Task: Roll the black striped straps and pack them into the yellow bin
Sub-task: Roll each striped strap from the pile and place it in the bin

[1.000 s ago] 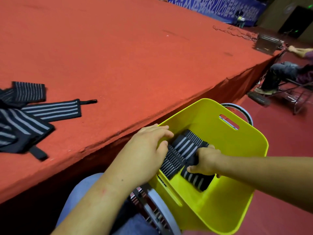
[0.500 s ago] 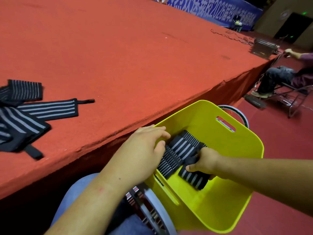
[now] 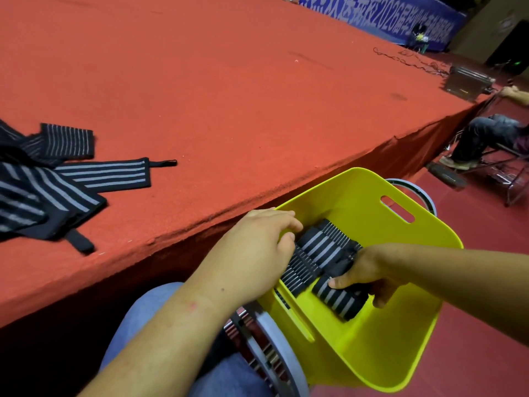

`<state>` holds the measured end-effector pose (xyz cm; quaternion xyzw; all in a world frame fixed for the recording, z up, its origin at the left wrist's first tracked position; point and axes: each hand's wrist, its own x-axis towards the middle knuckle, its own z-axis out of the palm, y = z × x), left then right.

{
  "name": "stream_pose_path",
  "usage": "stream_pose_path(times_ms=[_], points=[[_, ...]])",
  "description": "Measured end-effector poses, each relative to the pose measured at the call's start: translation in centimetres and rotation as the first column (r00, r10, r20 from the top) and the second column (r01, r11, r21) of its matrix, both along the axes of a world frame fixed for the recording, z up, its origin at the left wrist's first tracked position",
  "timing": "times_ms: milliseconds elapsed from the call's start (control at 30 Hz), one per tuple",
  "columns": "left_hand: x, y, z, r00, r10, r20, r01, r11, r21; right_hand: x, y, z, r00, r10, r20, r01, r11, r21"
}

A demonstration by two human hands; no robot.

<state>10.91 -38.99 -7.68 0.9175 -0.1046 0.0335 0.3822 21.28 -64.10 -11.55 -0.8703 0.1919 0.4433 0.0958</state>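
While several rolled straps (image 3: 317, 250) already lie side by side in the yellow bin (image 3: 400, 333), you have the job only part done: a heap of flat straps (image 3: 65, 193) waits unrolled on the red platform (image 3: 257, 96), well apart from the bin. Item, right hand (image 3: 369, 272): thumb laid on top of the nearest roll (image 3: 339, 303), fingers curled round its far side, so the roll is clamped between them and sits low in the bin, just beside the packed row. Item, left hand (image 3: 252, 253): fingers bent over the bin's near-left rim, tips and thumb touching the ends of the packed rolls; whether you grip the rim or merely press the rolls cannot be told. Judged stage: seating this roll in its place. Left to do: roll and pack every strap in the heap.
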Motion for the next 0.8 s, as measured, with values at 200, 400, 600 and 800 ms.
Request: stream_pose_path(times_ms=[200,400,600,800], points=[[0.0,-0.2,-0.1,1.0,0.016,0.004,-0.016,1.0,-0.002,-0.4,-0.6,-0.8,0.997,-0.073,-0.035,0.074,0.997,0.038],[0.0,-0.4,-0.1,1.0,0.019,0.008,-0.019,1.0,0.007,-1.4,-1.3,-1.7,0.984,-0.171,0.055,0.16,0.973,0.164],[0.0,-0.5,-0.2,1.0,0.023,0.016,-0.023,1.0,0.012,-1.7,-1.4,-1.8,0.978,-0.146,0.148,0.116,0.974,0.195],[0.1,-0.7,-0.3,0.999,0.049,0.022,-0.049,0.999,-0.015,-1.1,-1.1,-0.5,0.998,0.062,0.002,-0.062,0.998,0.028]])
